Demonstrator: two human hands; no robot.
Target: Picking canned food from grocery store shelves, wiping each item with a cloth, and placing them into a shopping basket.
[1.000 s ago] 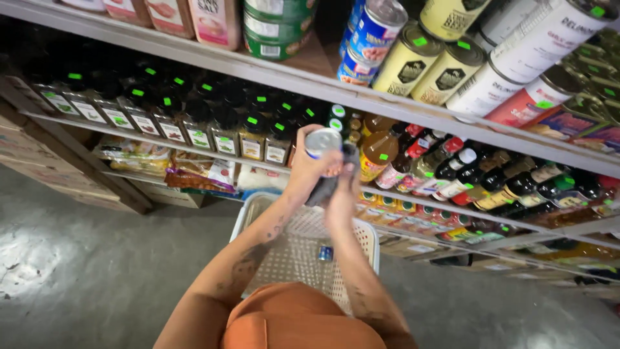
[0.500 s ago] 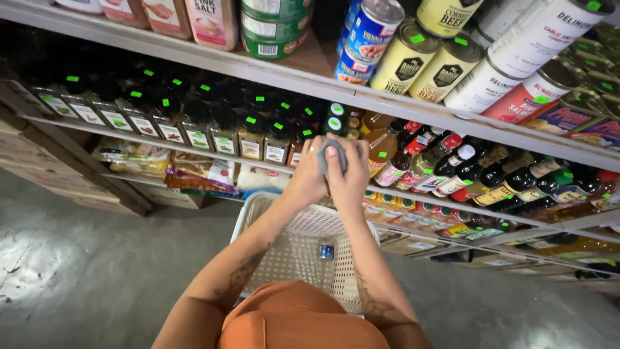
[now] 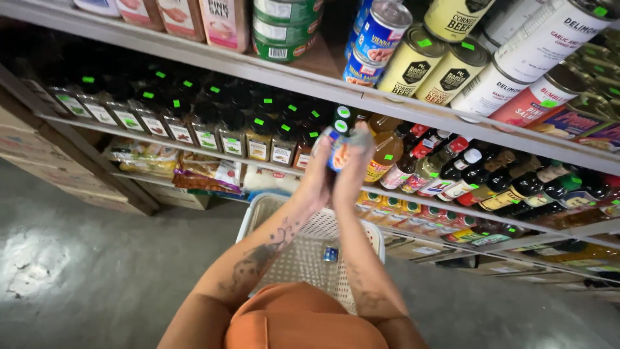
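1. Head view: both forearms reach forward and up toward the middle shelf, and the two hands meet around one small dark bottle with a black cap and a green sticker on top
2. The left hand has its grip closed on the bottle's left side, fingers wrapped round the body; the right hand is closed on the right side, its fingers lying over the label
3. The bottle is held upright, in the air just in front of the shelf edge, between the row of dark spice jars on its left and the row of sauce bottles on its right; whether it touches the shelf cannot be told
4. Below the hands stands a white perforated basket, with a small blue item lying on its bottom
5. On the top shelf above stand large tins, some tipped toward the camera, and bags of pink salt
6. Packets lie on the lower shelf at the left, above a grey concrete floor
7. An orange cap fills the bottom edge
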